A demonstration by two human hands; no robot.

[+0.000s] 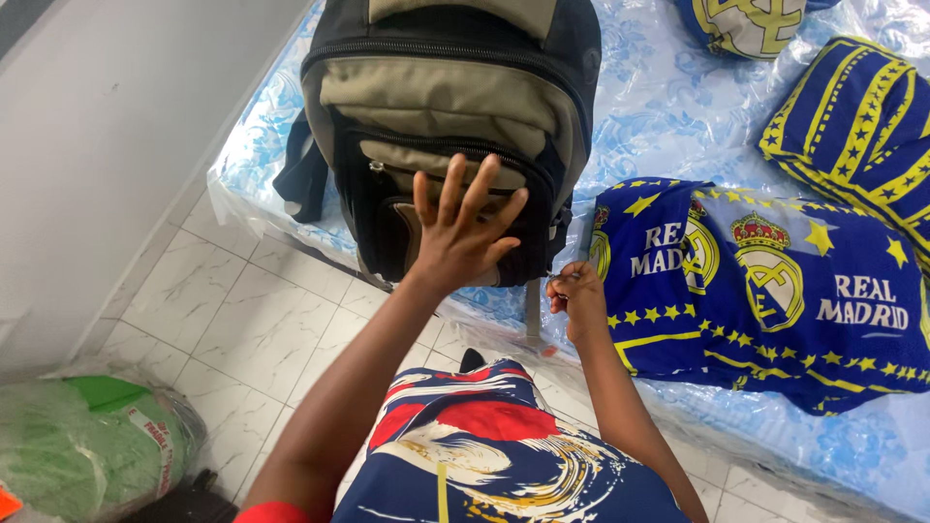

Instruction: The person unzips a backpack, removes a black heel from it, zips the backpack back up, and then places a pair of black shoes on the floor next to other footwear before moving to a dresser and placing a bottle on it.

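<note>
A black and olive backpack [455, 87] stands on the edge of a mattress [668, 107] wrapped in clear plastic with a blue pattern. My left hand [465, 228] is spread flat against the backpack's lower front pocket, fingers apart. My right hand [576, 295] is curled at the backpack's lower right corner, pinching a small thing that looks like a zipper pull; it is too small to be sure.
A folded blue and yellow crested cloth [765, 291] lies on the mattress right of the backpack, with more such cloth [862, 126] and a pillow [746, 24] behind. White tiled floor [252, 320], a grey wall at left, a green bag [87, 446] lower left.
</note>
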